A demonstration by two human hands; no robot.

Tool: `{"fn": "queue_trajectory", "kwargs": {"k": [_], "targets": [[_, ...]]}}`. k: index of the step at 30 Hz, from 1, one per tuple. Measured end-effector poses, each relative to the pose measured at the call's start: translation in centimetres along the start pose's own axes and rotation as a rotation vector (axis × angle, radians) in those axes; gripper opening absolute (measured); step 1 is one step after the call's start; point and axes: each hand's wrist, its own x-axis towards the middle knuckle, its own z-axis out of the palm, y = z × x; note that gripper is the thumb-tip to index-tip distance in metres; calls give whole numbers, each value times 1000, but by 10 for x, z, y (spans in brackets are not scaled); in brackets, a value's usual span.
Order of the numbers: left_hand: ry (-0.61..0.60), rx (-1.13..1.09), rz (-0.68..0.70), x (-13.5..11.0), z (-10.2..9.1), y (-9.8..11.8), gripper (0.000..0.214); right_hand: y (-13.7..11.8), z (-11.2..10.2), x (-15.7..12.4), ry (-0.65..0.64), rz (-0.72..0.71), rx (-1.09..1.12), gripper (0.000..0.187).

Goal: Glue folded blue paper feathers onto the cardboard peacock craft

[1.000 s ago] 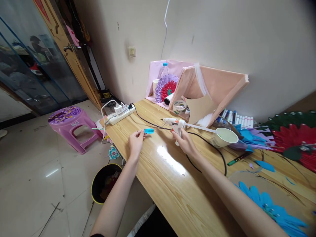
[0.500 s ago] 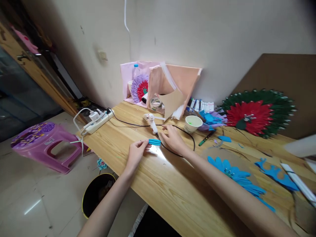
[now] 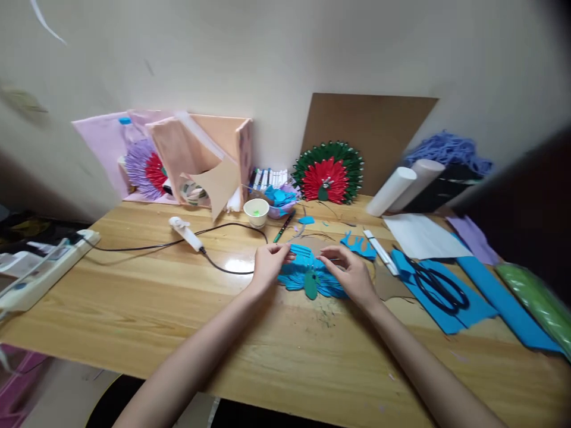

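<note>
A blue paper fan with a green body piece [image 3: 311, 283] lies flat on the wooden table [image 3: 178, 297]. My left hand [image 3: 269, 266] pinches a small folded blue paper strip [image 3: 300, 251] and holds it at the fan's upper edge. My right hand [image 3: 351, 274] rests on the fan's right side, thumb and fingers curled close together at its top edge; I cannot make out anything in them. A white glue gun [image 3: 185, 232] lies on the table to the left, its black cord looping toward my left hand.
A paper cup [image 3: 256, 211], a green marker [image 3: 283, 226] and a red-and-green paper fan [image 3: 328, 178] stand behind. Black scissors [image 3: 437, 286] lie on blue paper sheets at the right. White rolls [image 3: 392, 190] lean at the back. A power strip [image 3: 40, 267] sits far left.
The view has swung right. The glue gun was set down and left behind. Both hands moved right, my left carrying the blue strip to the blue fan.
</note>
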Motion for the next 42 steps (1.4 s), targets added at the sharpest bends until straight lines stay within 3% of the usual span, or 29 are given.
{"fn": "queue_trajectory", "kwargs": {"k": [3,7,22,42], "targets": [[-34,13,9,-3,10,-9,22,6,-9,-6,60,19,26,20],[-46,73,20,-13,8,-16,28,5,-7,-12,18,21,20,19],[-66,83,-49,-19,8,-18,31,2,3,-18,13,-54,-45,12],[-190,76,32,-19,8,-24,29,1,0,-15,19,9,11,12]]}}
